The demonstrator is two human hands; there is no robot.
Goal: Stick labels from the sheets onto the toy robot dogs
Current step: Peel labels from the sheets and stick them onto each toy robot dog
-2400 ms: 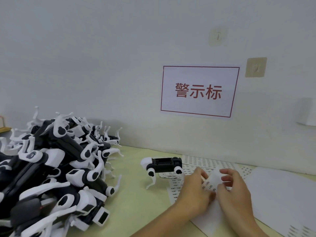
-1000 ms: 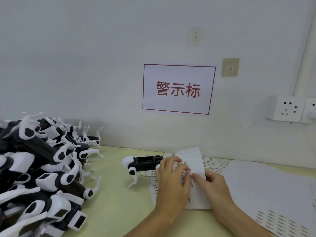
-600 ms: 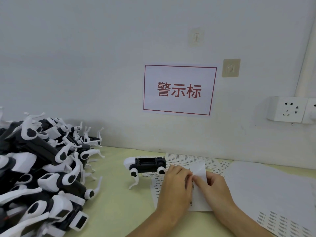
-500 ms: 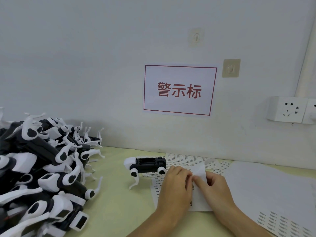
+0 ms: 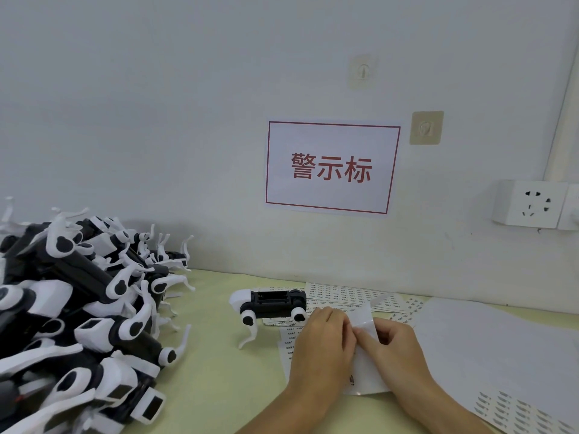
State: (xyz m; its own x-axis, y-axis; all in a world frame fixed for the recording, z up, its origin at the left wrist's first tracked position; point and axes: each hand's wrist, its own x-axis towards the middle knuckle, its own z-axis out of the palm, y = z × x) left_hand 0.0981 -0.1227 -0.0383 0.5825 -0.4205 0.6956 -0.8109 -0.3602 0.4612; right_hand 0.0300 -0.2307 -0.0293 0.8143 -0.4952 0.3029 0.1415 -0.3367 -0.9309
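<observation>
Nearest, toward the worktop's (image 5: 219, 386) front edge: left hand (image 5: 322, 349) and right hand (image 5: 398, 355) side by side on a label sheet (image 5: 365, 375), fingers of both curled and pinching its lifted, folded-back part. Just behind, one toy robot dog (image 5: 271, 305) standing by more label sheets (image 5: 344, 292) spread toward the back edge. Along the left edge, a heaped pile of robot dogs (image 5: 78, 314). Toward the right edge, blank white sheets (image 5: 488, 346). Beyond the back edge, wall sign (image 5: 332, 167) and socket (image 5: 532, 208).
</observation>
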